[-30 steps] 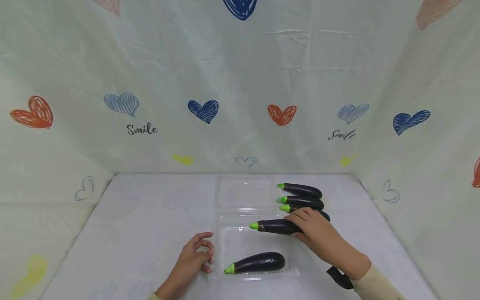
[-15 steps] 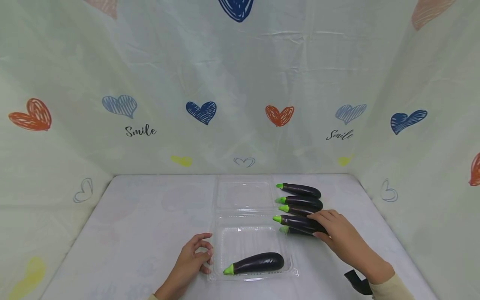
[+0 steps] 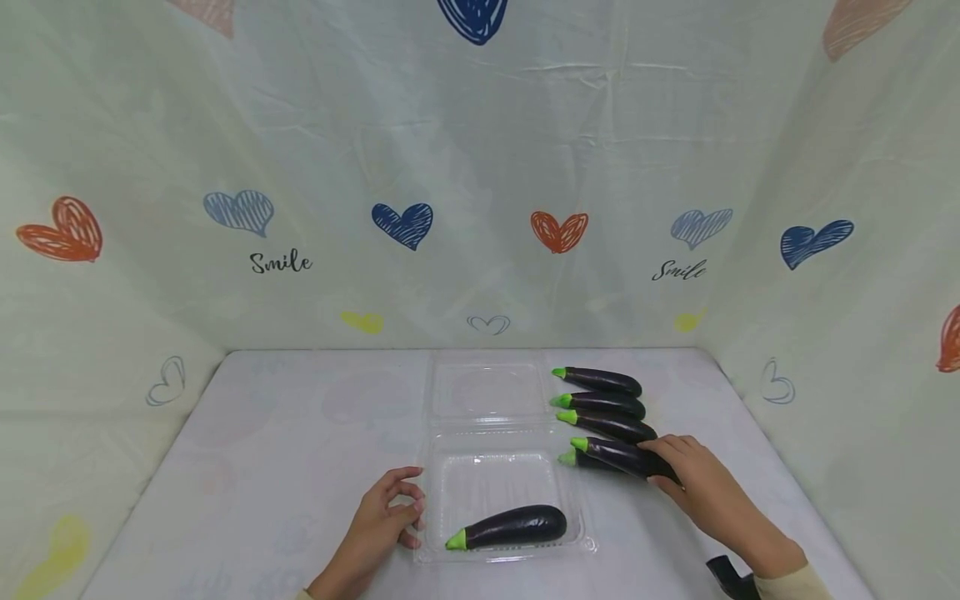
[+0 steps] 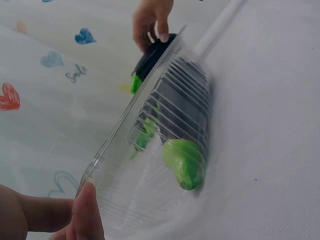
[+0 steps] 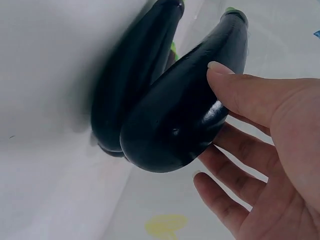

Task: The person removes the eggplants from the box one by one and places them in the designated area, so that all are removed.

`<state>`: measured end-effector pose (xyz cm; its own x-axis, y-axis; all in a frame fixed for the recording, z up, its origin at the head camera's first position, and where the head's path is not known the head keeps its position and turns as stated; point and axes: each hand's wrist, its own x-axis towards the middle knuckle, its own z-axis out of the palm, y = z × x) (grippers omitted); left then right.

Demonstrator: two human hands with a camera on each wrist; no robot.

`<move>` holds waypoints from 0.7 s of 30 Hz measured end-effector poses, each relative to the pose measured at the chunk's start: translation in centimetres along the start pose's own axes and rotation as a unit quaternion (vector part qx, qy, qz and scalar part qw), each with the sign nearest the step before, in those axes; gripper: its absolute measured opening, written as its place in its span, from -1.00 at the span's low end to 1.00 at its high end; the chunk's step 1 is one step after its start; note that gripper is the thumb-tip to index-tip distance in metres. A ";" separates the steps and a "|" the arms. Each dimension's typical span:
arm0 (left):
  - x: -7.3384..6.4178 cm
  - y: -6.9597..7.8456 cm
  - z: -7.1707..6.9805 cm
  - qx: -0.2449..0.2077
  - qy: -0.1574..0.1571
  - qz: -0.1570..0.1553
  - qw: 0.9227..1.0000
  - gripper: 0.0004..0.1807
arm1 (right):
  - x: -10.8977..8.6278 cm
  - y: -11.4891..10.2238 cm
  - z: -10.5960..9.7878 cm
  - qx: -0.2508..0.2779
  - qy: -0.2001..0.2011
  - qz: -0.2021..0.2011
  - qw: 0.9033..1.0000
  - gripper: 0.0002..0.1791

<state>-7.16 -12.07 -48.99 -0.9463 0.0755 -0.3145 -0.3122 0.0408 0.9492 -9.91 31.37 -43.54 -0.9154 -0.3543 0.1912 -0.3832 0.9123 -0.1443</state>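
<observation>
My right hand (image 3: pixel 701 483) grips the thick end of a dark purple eggplant (image 3: pixel 626 458) with a green stem, right of the clear plastic container (image 3: pixel 587 546). In the right wrist view, thumb and fingers hold this eggplant (image 5: pixel 175 115) close against another eggplant (image 5: pixel 130 75). One eggplant (image 3: pixel 517 526) lies in the front of the container's base. My left hand (image 3: pixel 384 512) is at the container's left edge; in the left wrist view its thumb and fingers pinch the rim (image 4: pixel 92 167).
Beyond the base, the container's lid (image 3: pixel 487 387) lies folded open. To its right several eggplants (image 3: pixel 603 381) lie in a row, one partly under the held eggplant. A black strap (image 3: pixel 731 577) sits by the right sleeve. A patterned cloth (image 3: pixel 480 167) hangs behind the table.
My right hand has moved right with the eggplant, from over the container to above the eggplants beside it. The left hand and the eggplant in the container have stayed in place.
</observation>
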 end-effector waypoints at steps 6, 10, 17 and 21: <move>0.1 -0.2 -0.1 -0.002 -0.001 0.001 1.000 -0.44 | -0.4 0.5 0.6 0.004 -0.011 0.011 1.000 -0.51; 0.1 -0.3 -0.2 -0.005 -0.002 0.002 1.000 -0.43 | -0.7 0.5 1.1 0.007 -0.018 0.014 1.000 -0.51; 0.0 -0.3 -0.2 -0.003 -0.003 0.003 1.000 -0.44 | -0.8 0.1 2.2 0.003 -0.043 0.018 0.999 -0.52; 0.0 -0.2 -0.2 -0.006 -0.005 0.003 1.000 -0.43 | -0.5 -0.3 2.7 -0.013 -0.064 0.015 0.998 -0.52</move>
<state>-7.08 -12.27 -49.14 -0.9475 0.0853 -0.3083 -0.3070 0.0280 0.9513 -9.72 30.69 -46.23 -0.9356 -0.3479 0.0604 -0.3529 0.9275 -0.1231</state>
